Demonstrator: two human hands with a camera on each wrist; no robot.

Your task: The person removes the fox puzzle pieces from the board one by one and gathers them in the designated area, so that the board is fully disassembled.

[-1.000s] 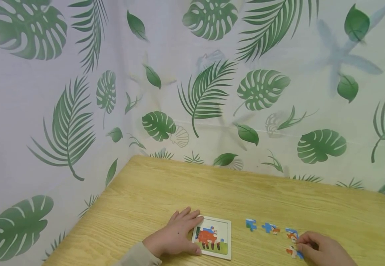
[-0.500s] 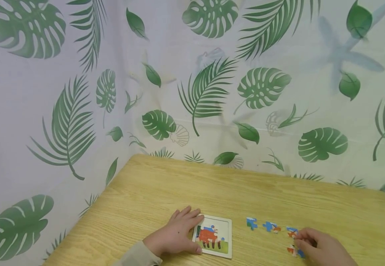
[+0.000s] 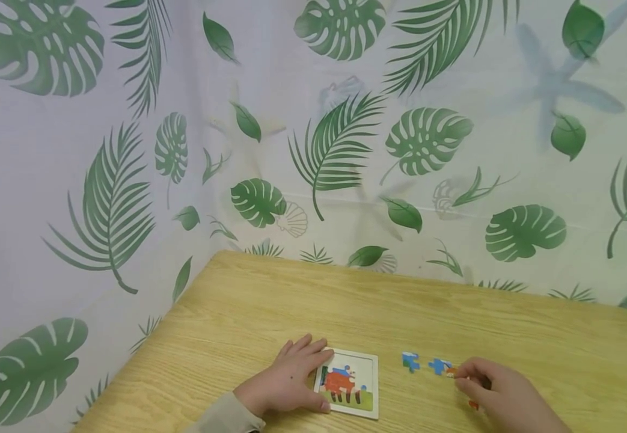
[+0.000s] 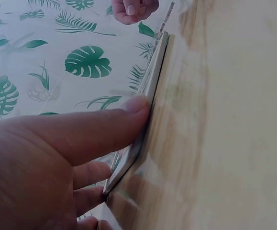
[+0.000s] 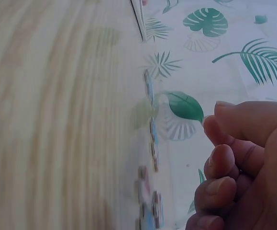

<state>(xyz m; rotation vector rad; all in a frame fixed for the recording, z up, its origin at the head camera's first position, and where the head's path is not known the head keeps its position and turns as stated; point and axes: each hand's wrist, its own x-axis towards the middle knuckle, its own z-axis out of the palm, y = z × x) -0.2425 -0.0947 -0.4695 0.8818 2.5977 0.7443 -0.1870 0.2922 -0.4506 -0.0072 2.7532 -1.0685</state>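
Observation:
A small square jigsaw puzzle tray (image 3: 364,370) with a pale rim lies on the table, partly filled with a red animal with dark legs on green. My left hand (image 3: 286,379) holds its left side, the thumb at the near edge and the fingers at the far corner. My right hand (image 3: 499,391) hovers right of the tray, fingers loosely curled, with nothing seen between them in the right wrist view. Just left of it lie a blue and green puzzle piece (image 3: 410,362) and a blue piece (image 3: 436,365) with orange. An orange-red piece (image 3: 474,405) is mostly hidden under that hand.
The wood-grain table (image 3: 313,307) meets white leaf-print curtains (image 3: 345,150) at the back and left. Several puzzle pieces show edge-on in the right wrist view, among them a blurred one (image 5: 144,186) near the bottom.
My right hand has moved left, from the rightmost pieces toward the blue and orange piece, and now covers most of the pieces there. The left hand and the puzzle tray stay put.

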